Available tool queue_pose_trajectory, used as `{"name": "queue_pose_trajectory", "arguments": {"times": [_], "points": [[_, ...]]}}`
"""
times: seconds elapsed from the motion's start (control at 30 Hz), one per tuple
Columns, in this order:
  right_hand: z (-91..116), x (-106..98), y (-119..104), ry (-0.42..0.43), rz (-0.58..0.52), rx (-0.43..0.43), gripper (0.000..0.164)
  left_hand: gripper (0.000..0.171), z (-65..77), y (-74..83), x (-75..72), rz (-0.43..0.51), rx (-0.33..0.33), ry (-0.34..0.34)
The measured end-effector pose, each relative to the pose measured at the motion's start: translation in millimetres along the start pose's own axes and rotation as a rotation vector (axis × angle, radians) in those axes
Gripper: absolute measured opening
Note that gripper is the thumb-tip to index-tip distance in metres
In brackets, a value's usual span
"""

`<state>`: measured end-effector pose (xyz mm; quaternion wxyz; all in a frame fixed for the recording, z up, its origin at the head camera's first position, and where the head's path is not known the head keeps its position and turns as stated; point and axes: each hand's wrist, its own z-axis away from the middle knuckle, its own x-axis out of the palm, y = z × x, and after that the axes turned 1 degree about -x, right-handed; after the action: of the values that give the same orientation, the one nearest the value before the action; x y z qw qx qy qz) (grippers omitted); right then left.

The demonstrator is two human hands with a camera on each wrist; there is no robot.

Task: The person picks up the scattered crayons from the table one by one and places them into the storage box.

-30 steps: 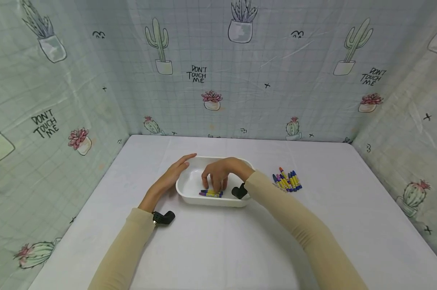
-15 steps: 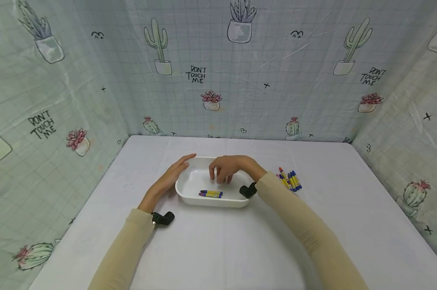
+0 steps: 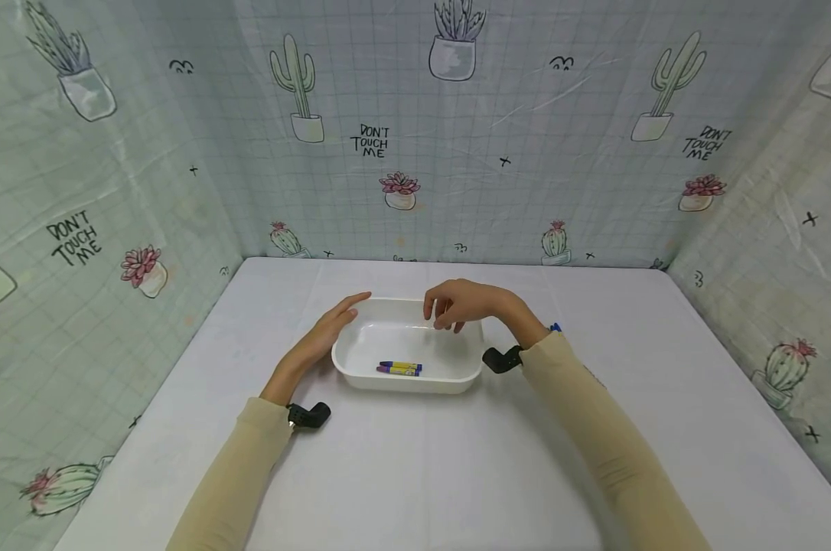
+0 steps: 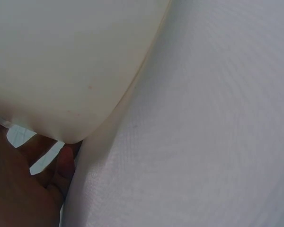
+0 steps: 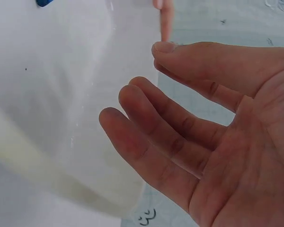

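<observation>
A white tray (image 3: 395, 385) stands on the white table. Lying side by side near its front wall are crayons (image 3: 398, 367) in yellow wrappers, one with a purple tip and one dark-tipped. My left hand (image 3: 329, 329) rests along the tray's left end, fingers extended at the rim; the left wrist view shows fingertips against the tray's outer side (image 4: 75, 66). Over the tray's right back part is my right hand (image 3: 467, 301), its fingers loosely bent. The right wrist view shows thumb and fingers apart, with nothing between them.
Beyond my right sleeve (image 3: 594, 405) shows a blue crayon end (image 3: 555, 327); the rest of that pile is hidden behind the arm. A printed cactus cloth (image 3: 415, 115) hangs along the table's back and sides.
My right hand has risen from the crayons in the tray and moved right and back. My sleeve now covers most of the crayon pile. The left hand stays on the tray.
</observation>
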<state>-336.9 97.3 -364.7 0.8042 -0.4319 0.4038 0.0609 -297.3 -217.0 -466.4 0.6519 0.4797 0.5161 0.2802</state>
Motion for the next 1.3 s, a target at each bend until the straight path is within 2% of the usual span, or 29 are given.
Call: {"name": "queue_pose_trajectory", "arguments": {"times": [0.23, 0.47, 0.83, 1.1, 1.3], "points": [[33.7, -3.7, 11.1, 0.131, -0.075, -0.009, 0.022, 0.051, 1.3, 2.7, 0.3, 0.012, -0.004, 0.000], [64.9, -2.2, 36.8, 0.254, -0.109, -0.008, 0.027, 0.050, 0.6, 0.2, 1.0, 0.014, -0.002, 0.002], [106.4, -1.3, 79.7, 0.376, -0.134, 0.075, 0.025, 0.050, 1.8, 0.0, 0.0, 0.010, 0.012, 0.006], [126.7, -0.3, 102.5, 0.398, -0.134, 0.172, 0.035, 0.050, 1.9, 1.0, 0.8, 0.008, 0.011, 0.006], [135.5, -0.8, 113.1, 0.369, -0.153, 0.236, 0.037, 0.050, 2.4, 2.6, 1.3, 0.000, 0.013, 0.003]]}}
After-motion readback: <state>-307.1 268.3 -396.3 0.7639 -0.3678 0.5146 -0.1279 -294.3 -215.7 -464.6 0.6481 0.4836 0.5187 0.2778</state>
